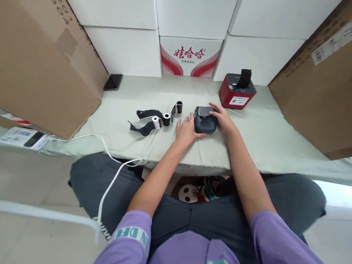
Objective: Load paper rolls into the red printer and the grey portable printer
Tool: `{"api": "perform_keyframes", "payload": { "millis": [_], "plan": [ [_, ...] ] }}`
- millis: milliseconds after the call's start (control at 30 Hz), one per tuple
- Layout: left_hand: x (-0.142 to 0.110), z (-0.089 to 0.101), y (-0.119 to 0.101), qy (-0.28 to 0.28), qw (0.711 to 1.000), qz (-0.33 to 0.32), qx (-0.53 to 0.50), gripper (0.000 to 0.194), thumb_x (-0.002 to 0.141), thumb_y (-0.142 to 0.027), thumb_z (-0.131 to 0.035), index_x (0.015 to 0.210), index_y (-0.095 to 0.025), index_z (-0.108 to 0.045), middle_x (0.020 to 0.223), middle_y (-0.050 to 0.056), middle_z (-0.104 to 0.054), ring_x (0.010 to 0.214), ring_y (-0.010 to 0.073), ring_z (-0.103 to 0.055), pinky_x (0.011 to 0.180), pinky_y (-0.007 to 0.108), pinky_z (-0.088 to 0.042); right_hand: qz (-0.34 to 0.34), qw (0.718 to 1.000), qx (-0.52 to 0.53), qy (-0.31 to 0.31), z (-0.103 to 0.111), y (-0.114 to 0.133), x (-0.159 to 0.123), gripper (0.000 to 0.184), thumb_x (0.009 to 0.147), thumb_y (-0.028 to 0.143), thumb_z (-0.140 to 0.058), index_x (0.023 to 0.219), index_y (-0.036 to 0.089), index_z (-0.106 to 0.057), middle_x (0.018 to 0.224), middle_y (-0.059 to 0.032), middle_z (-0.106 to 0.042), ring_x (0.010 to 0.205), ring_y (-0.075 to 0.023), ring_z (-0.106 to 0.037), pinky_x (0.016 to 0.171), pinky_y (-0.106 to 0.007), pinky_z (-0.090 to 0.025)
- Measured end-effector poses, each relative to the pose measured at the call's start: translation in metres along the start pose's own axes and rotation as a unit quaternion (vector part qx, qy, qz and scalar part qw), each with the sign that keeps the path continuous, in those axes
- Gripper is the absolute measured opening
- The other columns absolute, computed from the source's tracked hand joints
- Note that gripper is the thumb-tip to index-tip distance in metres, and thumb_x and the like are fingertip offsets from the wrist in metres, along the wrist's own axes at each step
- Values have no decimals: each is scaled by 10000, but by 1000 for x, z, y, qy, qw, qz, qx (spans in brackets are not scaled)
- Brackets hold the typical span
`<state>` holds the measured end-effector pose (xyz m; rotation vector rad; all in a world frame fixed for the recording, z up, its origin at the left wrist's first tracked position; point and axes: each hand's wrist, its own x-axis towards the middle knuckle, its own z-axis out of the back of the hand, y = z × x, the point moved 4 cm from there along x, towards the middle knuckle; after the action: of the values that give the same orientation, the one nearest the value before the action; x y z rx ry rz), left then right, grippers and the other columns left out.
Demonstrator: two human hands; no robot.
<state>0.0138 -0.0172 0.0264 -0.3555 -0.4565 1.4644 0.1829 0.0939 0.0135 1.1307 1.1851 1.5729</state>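
A small dark portable printer (205,125) with a greyish lid or flap on its top lies on the cloth-covered table. My left hand (186,132) holds it from the left, with the thumb along its near edge and the fingers by its side. On the right side, my right hand (223,119) grips it with fingertips at the lid. Whether the lid is raised is too small to tell. Left of my left hand are a black-and-white paper roll (156,122), a black roll (166,119) and another small black roll (179,107), with dark strips trailing from them.
A red box-shaped printer (237,91) with a black strip sticking up stands at the right. White boxes (125,50) line the back. Large cartons (34,58) flank the table. A phone (113,82), a white device (25,137) and a white cable (105,146) are at the left.
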Motion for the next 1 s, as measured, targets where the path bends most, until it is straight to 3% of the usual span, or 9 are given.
{"api": "perform_keyframes", "payload": {
  "millis": [67, 133, 267, 400, 567, 667, 800, 900, 1000],
  "plan": [
    [0, 1, -1, -9, 1000, 2, -10, 1150, 815, -639, -755, 1672, -164, -154, 1616, 185, -468, 1532, 299, -405, 1287, 480, -220, 1, 1000, -6, 4, 0, 0, 0, 526, 716, 322, -680, 1242, 304, -669, 1338, -37, -685, 1302, -276, -592, 1175, -519, -455],
    [0, 5, -2, -36, 999, -14, -18, 1025, 884, -619, -686, 1674, -206, -180, 1659, 146, -414, 1548, 279, -383, 1269, 458, -262, 0, 1000, -8, -2, 0, -2, 1, 503, 717, 336, -674, 1218, 292, -673, 1328, -45, -682, 1305, -277, -588, 1179, -519, -453],
    [-2, 14, -8, -93, 992, -79, -10, 533, 1043, -447, -469, 1561, -319, -469, 1665, 12, -425, 1557, 214, -365, 1238, 417, -301, -14, 999, 18, -31, 1, -8, 5, 493, 689, 330, -679, 1178, 273, -656, 1312, -52, -687, 1298, -273, -602, 1189, -509, -447],
    [-4, 18, -12, -96, 989, -110, 6, 403, 1067, -331, -395, 1346, -357, -685, 1537, -28, -590, 1465, 194, -475, 1218, 424, -305, -31, 998, 46, -42, 2, -13, 8, 550, 677, 289, -660, 1224, 271, -611, 1274, -55, -716, 1251, -275, -634, 1178, -539, -456],
    [-6, 20, -15, -115, 985, -127, 3, 422, 1084, -368, -355, 1344, -355, -687, 1504, -36, -621, 1417, 178, -512, 1201, 391, -320, -37, 997, 55, -27, 3, -11, 6, 603, 655, 247, -631, 1256, 265, -600, 1255, -61, -716, 1245, -273, -645, 1178, -530, -460],
    [-4, 18, -16, -107, 987, -121, 1, 500, 1056, -434, -440, 1544, -340, -498, 1571, -3, -556, 1489, 203, -446, 1216, 399, -302, -28, 999, 41, -4, 3, -9, 4, 589, 686, 268, -635, 1274, 278, -614, 1280, -63, -694, 1274, -273, -625, 1162, -525, -479],
    [-3, 16, -17, -71, 992, -106, 19, 842, 947, -531, -640, 1661, -298, -260, 1620, 60, -492, 1563, 264, -343, 1246, 441, -260, -14, 999, 43, 14, 5, -7, 0, 615, 686, 261, -672, 1296, 299, -611, 1320, -59, -680, 1306, -267, -607, 1178, -510, -468],
    [-4, 15, -20, -61, 992, -110, 31, 952, 892, -538, -713, 1669, -276, -230, 1626, 95, -476, 1571, 294, -325, 1262, 466, -233, -2, 999, 40, 22, 5, -7, -2, 620, 687, 286, -709, 1299, 299, -610, 1332, -65, -674, 1334, -269, -590, 1180, -512, -467],
    [-5, 15, -23, -65, 991, -111, 19, 933, 897, -519, -708, 1665, -265, -245, 1610, 104, -496, 1543, 286, -378, 1250, 441, -278, 8, 999, 44, -12, 4, -10, -6, 624, 679, 369, -751, 1278, 276, -605, 1344, -90, -666, 1346, -277, -586, 1195, -516, -450]
  ]
}}
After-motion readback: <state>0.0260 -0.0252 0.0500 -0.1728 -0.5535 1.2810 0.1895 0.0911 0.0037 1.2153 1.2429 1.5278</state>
